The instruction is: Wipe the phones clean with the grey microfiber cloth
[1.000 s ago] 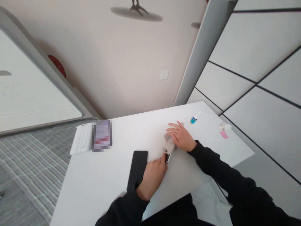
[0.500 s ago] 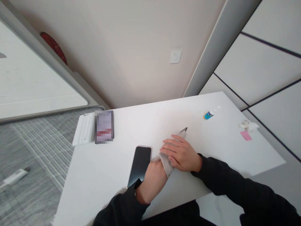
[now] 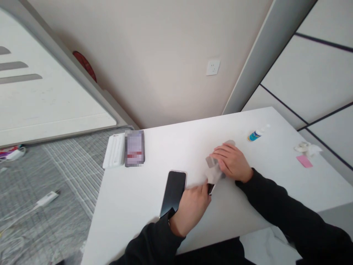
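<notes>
1. Both hands low over the white table (image 3: 132, 206), in black sleeves. Left hand (image 3: 191, 208) with fingers curled, pinching the near end of a thin dark object (image 3: 211, 188) mostly hidden under the cloth; cannot tell what it is. Right hand (image 3: 233, 162) flat, fingers together, pressing the grey cloth (image 3: 214, 172) down onto that object.
2. White table, filling the middle of the view, bare across most of its top, with its far edge against a beige wall.
3. Black phone (image 3: 174, 191), lying screen up just left of the left hand, its near end touching the wrist and sleeve.
4. White ribbed case (image 3: 114, 155) at the far left corner of the table, touching a blurred dark card or box (image 3: 134, 148) beside it.
5. Grey cloth, crumpled between the two hands, right of the phone and near the table's middle.
6. Small bottle (image 3: 256, 134) with a blue label, lying on its side beyond the right hand, well apart from it.
7. Pink slip (image 3: 304, 161) and a crumpled white scrap (image 3: 307, 148) near the right edge.
</notes>
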